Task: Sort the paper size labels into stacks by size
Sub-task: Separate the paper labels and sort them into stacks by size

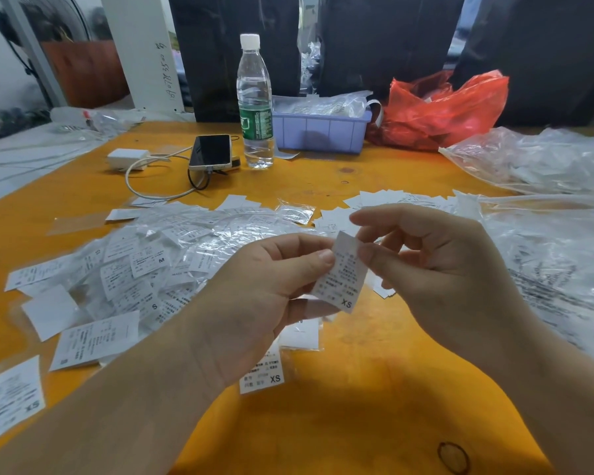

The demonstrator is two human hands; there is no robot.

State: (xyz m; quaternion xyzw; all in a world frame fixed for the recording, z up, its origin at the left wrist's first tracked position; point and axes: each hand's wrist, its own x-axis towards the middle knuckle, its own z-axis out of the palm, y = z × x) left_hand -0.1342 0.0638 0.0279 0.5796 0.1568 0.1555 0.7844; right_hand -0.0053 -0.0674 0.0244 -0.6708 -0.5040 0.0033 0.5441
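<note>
Fingers of both hands meet on one label [340,272] in the middle of the frame: the left hand [254,293] pinches its left edge between thumb and forefinger, the right hand [436,255] pinches its upper right edge, and the slip hangs above the table [357,389], reading XS at its lower end. Just below the left hand lies another XS label [263,375], partly covered by the wrist, perhaps the start of an XS stack; how many slips lie there cannot be told. A further XS slip [11,399] sits at the lower left edge. To the left spreads a big loose heap [144,265] of labels and clear sleeves, with M and S marks mixed together, so most of the sorting looks undone. Behind the hands, right of centre, a fanned row of white slips [384,198] may be another sorted group. A water bottle [255,101], phone [211,152] and blue tray [319,132] stand at the upper middle.
</note>
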